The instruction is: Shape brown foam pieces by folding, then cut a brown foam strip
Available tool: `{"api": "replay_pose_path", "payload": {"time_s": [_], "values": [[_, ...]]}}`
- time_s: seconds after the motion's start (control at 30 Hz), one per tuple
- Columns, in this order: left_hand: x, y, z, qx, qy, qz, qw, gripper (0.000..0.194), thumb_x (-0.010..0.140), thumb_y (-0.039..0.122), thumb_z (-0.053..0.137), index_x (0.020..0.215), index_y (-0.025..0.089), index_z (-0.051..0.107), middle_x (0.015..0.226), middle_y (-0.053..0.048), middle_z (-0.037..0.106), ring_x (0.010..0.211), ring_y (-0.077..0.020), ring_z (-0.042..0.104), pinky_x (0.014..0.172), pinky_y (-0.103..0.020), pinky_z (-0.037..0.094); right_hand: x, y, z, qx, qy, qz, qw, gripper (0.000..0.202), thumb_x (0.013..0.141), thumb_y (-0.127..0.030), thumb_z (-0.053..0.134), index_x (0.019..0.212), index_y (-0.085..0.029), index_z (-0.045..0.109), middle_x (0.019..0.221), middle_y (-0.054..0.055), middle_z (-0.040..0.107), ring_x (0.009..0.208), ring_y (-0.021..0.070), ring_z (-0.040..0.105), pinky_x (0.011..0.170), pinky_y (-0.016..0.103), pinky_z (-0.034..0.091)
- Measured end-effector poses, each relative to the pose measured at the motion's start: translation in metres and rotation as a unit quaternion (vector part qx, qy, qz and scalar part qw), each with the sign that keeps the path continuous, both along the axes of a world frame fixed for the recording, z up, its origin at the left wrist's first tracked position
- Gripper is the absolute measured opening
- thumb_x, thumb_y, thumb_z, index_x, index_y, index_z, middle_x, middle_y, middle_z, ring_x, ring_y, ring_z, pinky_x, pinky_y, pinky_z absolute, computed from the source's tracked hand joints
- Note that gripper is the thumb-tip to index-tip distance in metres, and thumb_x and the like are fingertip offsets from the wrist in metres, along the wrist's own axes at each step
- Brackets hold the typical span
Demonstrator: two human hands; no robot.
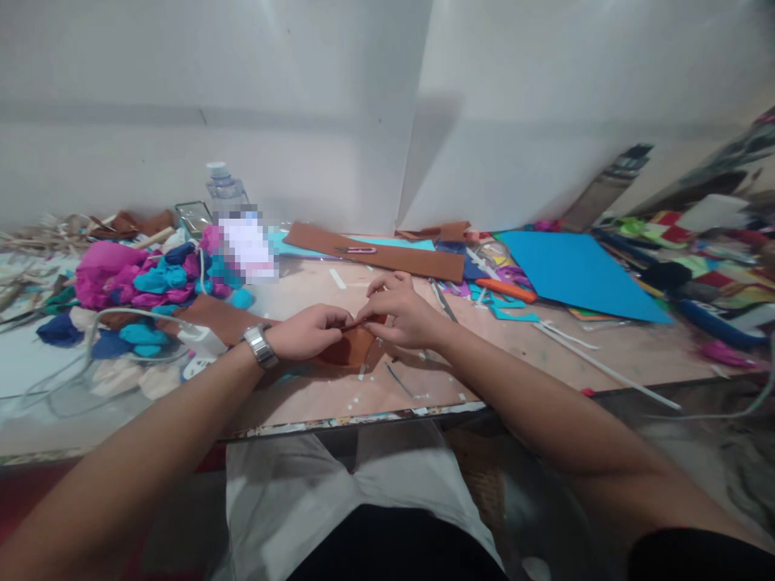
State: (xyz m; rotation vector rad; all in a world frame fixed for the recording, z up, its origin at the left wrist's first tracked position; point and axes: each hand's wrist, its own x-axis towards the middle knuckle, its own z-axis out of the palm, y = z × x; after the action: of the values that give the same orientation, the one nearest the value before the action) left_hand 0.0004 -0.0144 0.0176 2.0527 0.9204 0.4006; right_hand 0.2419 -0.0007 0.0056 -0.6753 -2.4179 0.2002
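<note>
Evidently, the tabletop [424, 367] carries a broad blue sheet [581, 270], right of a long brown strip [375, 252]; nearer, the left fingers [339, 323] and right fingers [372, 311] pinch a smaller brown piece [348, 347], nearly closed.

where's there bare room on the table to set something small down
Best looks like the tabletop between the long brown strip and the left hand, bar a white scrap. Another patch lies between the right forearm and the teal scraps. Crowded: the left, with crumpled balls and cables, and the right, around the blue sheet.
</note>
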Motion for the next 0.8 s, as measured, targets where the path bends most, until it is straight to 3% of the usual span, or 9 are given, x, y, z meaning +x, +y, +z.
{"api": "replay_pose_path", "payload": {"time_s": [0.2,0.47,0.53,0.67,0.8], "values": [[0.0023,-0.0018,0.0005,-0.023,-0.003,-0.003,1.0,0.022,0.084,0.027,0.052,0.093,0.015,0.067,0.083,-0.001,0.063,0.076,-0.016,0.054,0.075,-0.03,0.045,0.0005,0.0004,-0.0013,0.006,0.005,0.002,1.0,0.013,0.089,-0.022,0.069,0.096,-0.028,0.079,0.086,0.002,0.074,0.11,0.0255,0.056,0.104,0.048,0.024],[0.0016,-0.0009,-0.0011,-0.034,-0.013,0.001,0.999,0.02,0.079,0.021,0.053,0.093,0.014,0.065,0.081,0.0,0.059,0.075,-0.0149,0.051,0.072,-0.028,0.042,0.0014,0.0021,-0.0019,0.005,0.001,0.004,1.0,0.011,0.09,-0.024,0.068,0.095,-0.027,0.078,0.089,0.004,0.075,0.112,0.0266,0.056,0.105,0.049,0.024],[0.0018,-0.0011,-0.0009,-0.035,-0.016,0.006,0.999,0.019,0.086,0.028,0.054,0.093,0.014,0.065,0.08,0.0,0.058,0.075,-0.0145,0.05,0.072,-0.028,0.042,0.0015,0.0021,-0.002,0.008,-0.001,0.004,1.0,0.012,0.09,-0.024,0.069,0.095,-0.027,0.079,0.089,0.004,0.074,0.112,0.0264,0.056,0.105,0.049,0.024],[0.0026,-0.0012,-0.0022,-0.031,-0.022,0.013,0.999,0.039,0.098,0.049,0.048,0.089,0.014,0.064,0.074,0.001,0.051,0.07,-0.0131,0.043,0.066,-0.026,0.037,0.0009,0.0015,-0.0012,0.013,-0.003,0.002,1.0,0.011,0.091,-0.025,0.068,0.095,-0.027,0.079,0.088,0.004,0.074,0.111,0.026,0.056,0.104,0.049,0.024],[0.0019,0.0005,-0.0043,-0.026,-0.018,0.012,0.999,0.042,0.098,0.052,0.049,0.089,0.013,0.063,0.076,0.001,0.051,0.071,-0.0129,0.043,0.067,-0.026,0.037,0.0007,0.001,0.0015,0.006,-0.005,0.002,1.0,0.01,0.091,-0.026,0.069,0.096,-0.025,0.078,0.087,0.004,0.074,0.109,0.0263,0.055,0.102,0.048,0.024]]}}
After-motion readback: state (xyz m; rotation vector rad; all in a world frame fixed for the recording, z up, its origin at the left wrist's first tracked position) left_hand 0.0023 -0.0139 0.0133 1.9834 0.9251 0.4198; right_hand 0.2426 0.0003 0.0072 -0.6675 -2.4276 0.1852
